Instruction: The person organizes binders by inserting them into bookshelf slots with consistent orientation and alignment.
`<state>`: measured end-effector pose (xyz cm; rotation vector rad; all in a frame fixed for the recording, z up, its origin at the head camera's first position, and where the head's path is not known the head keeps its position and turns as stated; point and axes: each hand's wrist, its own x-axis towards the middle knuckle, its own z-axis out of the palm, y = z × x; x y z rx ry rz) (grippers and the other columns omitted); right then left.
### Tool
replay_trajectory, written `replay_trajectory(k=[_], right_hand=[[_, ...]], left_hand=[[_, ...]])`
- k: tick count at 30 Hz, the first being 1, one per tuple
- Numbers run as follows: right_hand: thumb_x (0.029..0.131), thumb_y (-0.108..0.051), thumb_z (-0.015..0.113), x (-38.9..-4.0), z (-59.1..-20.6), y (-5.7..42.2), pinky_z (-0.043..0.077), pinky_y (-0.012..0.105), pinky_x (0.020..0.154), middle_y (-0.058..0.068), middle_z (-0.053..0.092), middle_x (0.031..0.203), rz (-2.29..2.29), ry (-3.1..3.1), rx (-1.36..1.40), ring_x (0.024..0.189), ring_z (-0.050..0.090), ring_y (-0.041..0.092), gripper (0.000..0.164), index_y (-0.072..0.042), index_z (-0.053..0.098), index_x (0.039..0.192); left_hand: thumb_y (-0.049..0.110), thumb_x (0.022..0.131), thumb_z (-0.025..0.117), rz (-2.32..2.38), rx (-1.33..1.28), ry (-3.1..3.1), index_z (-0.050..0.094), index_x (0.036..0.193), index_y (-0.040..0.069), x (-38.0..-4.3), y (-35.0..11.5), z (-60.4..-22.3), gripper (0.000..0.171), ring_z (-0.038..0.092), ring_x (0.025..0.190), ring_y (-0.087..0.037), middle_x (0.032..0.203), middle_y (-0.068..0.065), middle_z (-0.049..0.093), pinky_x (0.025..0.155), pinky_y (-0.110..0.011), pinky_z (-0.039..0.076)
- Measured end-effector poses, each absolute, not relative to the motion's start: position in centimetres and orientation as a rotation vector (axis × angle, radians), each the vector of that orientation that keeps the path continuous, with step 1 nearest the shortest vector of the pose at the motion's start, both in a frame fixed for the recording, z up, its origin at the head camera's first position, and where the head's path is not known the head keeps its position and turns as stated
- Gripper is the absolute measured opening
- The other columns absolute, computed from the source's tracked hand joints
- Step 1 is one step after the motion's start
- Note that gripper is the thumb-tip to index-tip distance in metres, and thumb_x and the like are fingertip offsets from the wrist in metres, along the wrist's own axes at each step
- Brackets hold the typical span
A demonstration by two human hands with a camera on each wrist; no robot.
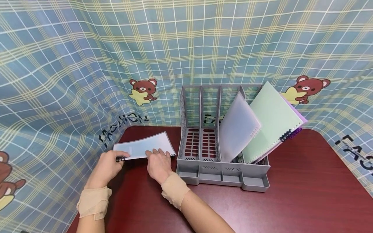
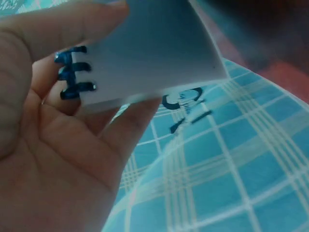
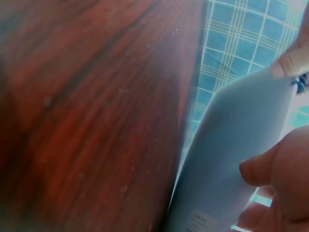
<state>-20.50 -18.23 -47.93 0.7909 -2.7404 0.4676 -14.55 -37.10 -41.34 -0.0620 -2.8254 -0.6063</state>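
From where I stand, the ring-bound notebook (image 1: 142,146) is left of the organizer (image 1: 217,165), its near right corner just beside it. The left hand (image 1: 107,166) curls around the ringed left corner, thumb on top; the right hand (image 1: 159,165) pinches the near edge. Caution: uneven grip could let the notebook bend or splay. Rightward travel could knock that near corner against the organizer.
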Motion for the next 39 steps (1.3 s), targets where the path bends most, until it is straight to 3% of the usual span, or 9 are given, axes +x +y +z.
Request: replay_trajectory(k=[7, 15, 18, 20, 23, 26, 30, 33, 39], right_hand=[[0.095, -0.021, 0.053, -20.2, -47.9, -18.3, 0.045, 0.046, 0.088, -0.004, 0.068, 0.111, 0.508, -2.765, 0.734, 0.107, 0.059, 0.022, 0.029, -0.028, 0.069, 0.119], [0.087, -0.009, 0.06, -20.1, -48.0, -18.2, 0.049, 0.048, 0.095, 0.004, 0.071, 0.102, 0.572, -2.538, 0.751, 0.101, 0.065, 0.025, 0.024, -0.01, 0.068, 0.11], [0.086, -0.006, 0.061, -20.2, -47.8, -18.2, 0.049, 0.048, 0.096, 0.006, 0.071, 0.108, 0.605, -2.494, 0.749, 0.107, 0.064, 0.025, 0.027, -0.008, 0.069, 0.111], [0.086, -0.004, 0.06, -20.2, -47.7, -18.2, 0.048, 0.047, 0.098, 0.007, 0.071, 0.113, 0.638, -2.479, 0.756, 0.11, 0.064, 0.026, 0.029, -0.007, 0.069, 0.113], [0.089, -0.003, 0.057, -20.2, -47.5, -18.2, 0.047, 0.046, 0.1, 0.008, 0.069, 0.12, 0.695, -2.475, 0.774, 0.114, 0.062, 0.025, 0.034, -0.008, 0.068, 0.12], [0.091, -0.002, 0.055, -20.2, -47.3, -18.2, 0.046, 0.045, 0.102, 0.007, 0.067, 0.125, 0.76, -2.464, 0.791, 0.118, 0.06, 0.024, 0.038, -0.01, 0.066, 0.126], [0.092, -0.001, 0.054, -20.2, -47.1, -18.2, 0.046, 0.042, 0.102, 0.005, 0.066, 0.128, 0.825, -2.426, 0.806, 0.121, 0.059, 0.02, 0.041, -0.011, 0.064, 0.13], [0.092, 0.0, 0.054, -20.2, -46.7, -18.2, 0.047, 0.038, 0.101, 0.003, 0.066, 0.128, 0.882, -2.379, 0.82, 0.12, 0.059, 0.017, 0.041, -0.01, 0.063, 0.131], [0.093, 0.0, 0.055, -19.6, -45.7, -18.3, 0.052, 0.03, 0.091, 0.0, 0.067, 0.125, 1.073, -2.294, 0.777, 0.113, 0.062, 0.011, 0.041, -0.014, 0.064, 0.131]], left_hand=[[-0.007, 0.08, 0.064, -0.607, -0.103, -2.829, 0.08, 0.096, 0.011, -15.3, -37.0, -40.8, 0.028, 0.04, 0.048, -0.012, 0.088, -0.008, 0.073, 0.05, -0.032, 0.038], [-0.007, 0.084, 0.061, -0.602, -0.116, -2.81, 0.078, 0.099, 0.013, -15.2, -36.0, -39.3, 0.03, 0.035, 0.044, -0.012, 0.083, -0.008, 0.07, 0.047, -0.032, 0.035], [-0.007, 0.083, 0.06, -0.563, -0.129, -2.771, 0.078, 0.099, 0.012, -15.1, -35.4, -38.5, 0.031, 0.034, 0.044, -0.012, 0.081, -0.007, 0.069, 0.048, -0.034, 0.036], [-0.008, 0.082, 0.059, -0.541, -0.142, -2.731, 0.078, 0.098, 0.011, -15.0, -35.1, -38.0, 0.031, 0.035, 0.045, -0.013, 0.076, -0.005, 0.069, 0.057, -0.04, 0.044], [-0.01, 0.078, 0.059, -0.519, -0.157, -2.649, 0.078, 0.093, 0.011, -14.8, -34.7, -37.3, 0.032, 0.045, 0.047, -0.018, 0.074, -0.004, 0.07, 0.085, -0.051, 0.05], [-0.01, 0.075, 0.06, -0.526, -0.156, -2.548, 0.077, 0.092, 0.011, -14.5, -34.3, -36.7, 0.032, 0.063, 0.067, -0.03, 0.086, -0.008, 0.073, 0.1, -0.057, 0.042], [-0.009, 0.073, 0.064, -0.552, -0.135, -2.415, 0.077, 0.102, 0.009, -13.9, -33.8, -35.9, 0.037, 0.062, 0.107, -0.038, 0.113, -0.016, 0.07, 0.082, -0.053, 0.047], [-0.009, 0.072, 0.065, -0.603, -0.096, -2.335, 0.074, 0.116, 0.013, -13.5, -33.6, -35.3, 0.049, 0.059, 0.112, -0.034, 0.125, -0.013, 0.066, 0.076, -0.05, 0.044], [0.007, 0.078, 0.068, -0.745, 0.153, -2.175, 0.054, 0.142, 0.041, -13.4, -33.3, -34.6, 0.074, 0.056, 0.12, -0.024, 0.14, 0.007, 0.057, 0.085, -0.051, 0.042]])
